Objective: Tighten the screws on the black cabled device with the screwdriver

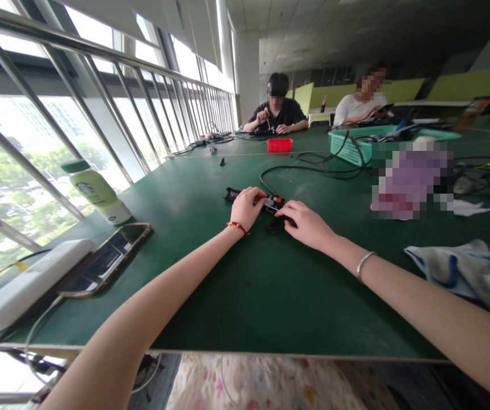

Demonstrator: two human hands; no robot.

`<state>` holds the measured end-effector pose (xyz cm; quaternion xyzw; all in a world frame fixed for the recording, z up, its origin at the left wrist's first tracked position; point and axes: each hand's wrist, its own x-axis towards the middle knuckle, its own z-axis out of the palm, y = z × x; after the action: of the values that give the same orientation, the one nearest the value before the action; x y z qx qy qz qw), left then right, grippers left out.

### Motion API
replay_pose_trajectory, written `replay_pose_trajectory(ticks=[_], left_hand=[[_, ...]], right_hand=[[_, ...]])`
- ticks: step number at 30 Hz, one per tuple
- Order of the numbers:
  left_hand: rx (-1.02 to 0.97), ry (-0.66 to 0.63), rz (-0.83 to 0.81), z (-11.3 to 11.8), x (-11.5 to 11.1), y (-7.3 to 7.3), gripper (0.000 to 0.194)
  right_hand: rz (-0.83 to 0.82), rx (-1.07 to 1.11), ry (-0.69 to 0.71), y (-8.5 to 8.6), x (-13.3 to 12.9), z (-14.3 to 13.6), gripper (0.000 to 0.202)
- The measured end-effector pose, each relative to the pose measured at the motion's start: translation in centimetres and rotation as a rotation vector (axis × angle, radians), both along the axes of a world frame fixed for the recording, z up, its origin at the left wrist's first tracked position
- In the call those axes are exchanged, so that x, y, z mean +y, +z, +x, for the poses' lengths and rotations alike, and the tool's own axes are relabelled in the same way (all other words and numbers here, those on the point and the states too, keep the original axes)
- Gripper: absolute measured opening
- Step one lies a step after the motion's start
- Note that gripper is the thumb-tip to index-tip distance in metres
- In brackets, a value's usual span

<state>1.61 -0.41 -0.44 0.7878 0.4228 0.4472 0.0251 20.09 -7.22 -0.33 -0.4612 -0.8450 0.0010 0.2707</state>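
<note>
On the green table in front of me lies a small black device (276,201) with its inside showing, grey and red-orange parts among the black. A black cable runs away from its far side. My left hand (246,209), wearing a red string bracelet, is closed on the device's left part. From the right, the closed fingers of my right hand (307,224) grip its near right edge; a silver bangle is on that wrist. A black shell-like end (231,194) sticks out left of my left hand. The fingers hide much of the device, and its exact kind cannot be made out.
At left are a phone (110,259), a white power strip (35,285) and a green-capped bottle (97,191). Farther back stand a red tray (280,146) and a green basket (350,145) with cables. A cloth (471,270) lies at right. Two people sit beyond.
</note>
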Motion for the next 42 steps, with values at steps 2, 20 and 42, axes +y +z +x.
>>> replay_pose_trajectory(ticks=[2,20,42], left_hand=[[0.009,0.001,0.004,-0.1,0.1,0.1,0.006],[0.215,0.045,0.098,-0.5,-0.8,0.6,0.013],[0.373,0.109,0.140,-0.5,-0.9,0.4,0.021]], right_hand=[[-0.002,-0.009,0.003,0.0,-0.1,0.0,0.030],[-0.006,-0.056,0.005,0.4,-0.3,0.1,0.027],[-0.016,-0.068,0.007,0.5,-0.3,0.1,0.027]])
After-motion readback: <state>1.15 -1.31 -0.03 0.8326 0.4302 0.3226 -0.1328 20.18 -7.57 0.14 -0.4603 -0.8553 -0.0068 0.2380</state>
